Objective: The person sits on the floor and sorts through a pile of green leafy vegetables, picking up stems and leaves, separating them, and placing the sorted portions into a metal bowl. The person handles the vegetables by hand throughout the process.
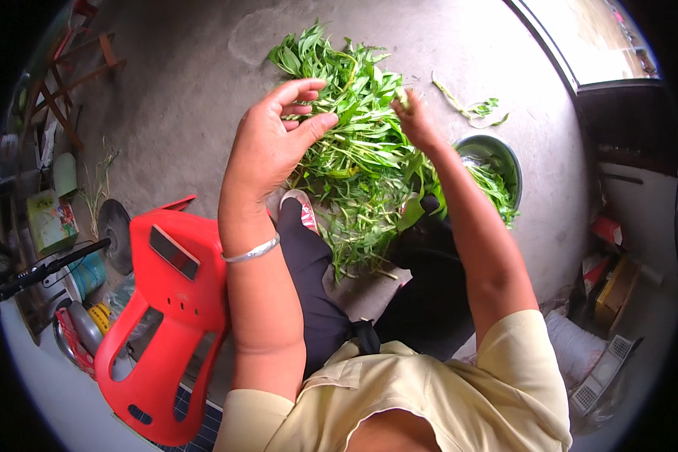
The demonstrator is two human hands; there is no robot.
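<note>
A large heap of leafy greens [367, 124], which look like water spinach, lies on the concrete floor before me. Over its left side hovers my left hand [282, 135], fingers curled and thumb apart, with nothing visible between them. My right hand [418, 121] is at the heap's right edge, its fingers closed on a pale green stem piece [402, 97]. Partly behind my right forearm stands a round basin [517, 169] with greens [491, 183] inside. Smaller trimmed leaves and stems [361, 226] lie scattered between my feet.
A red plastic chair [175, 311] stands at my left with a phone [174, 251] on its seat. A loose stem [469, 110] lies beyond the basin. Boxes [616, 294] are at the right, a wooden folding frame [62, 96] at the far left.
</note>
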